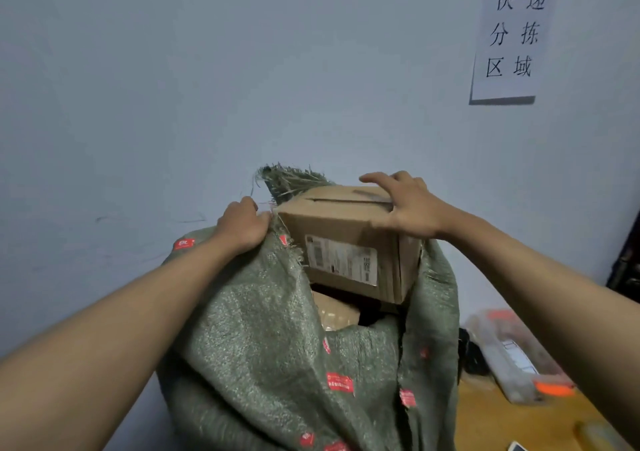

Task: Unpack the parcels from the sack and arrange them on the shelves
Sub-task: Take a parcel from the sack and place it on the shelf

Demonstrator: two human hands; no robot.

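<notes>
A green woven sack [277, 346] with red printed marks stands upright against the wall, its frayed mouth open. A brown cardboard box [349, 243] with a white shipping label sticks halfway out of the mouth. My right hand [405, 205] grips the box's top right corner, fingers over the top and thumb on the front face. My left hand [244, 224] holds the sack's frayed rim just left of the box. Another brown parcel [334, 314] lies deeper in the sack, mostly hidden.
A pale wall [207, 87] stands close behind the sack, with a paper sign [512, 35] at the upper right. On the wooden surface [502, 423] to the right lies a clear-wrapped parcel [512, 353] with orange ends. A dark object shows at the right edge.
</notes>
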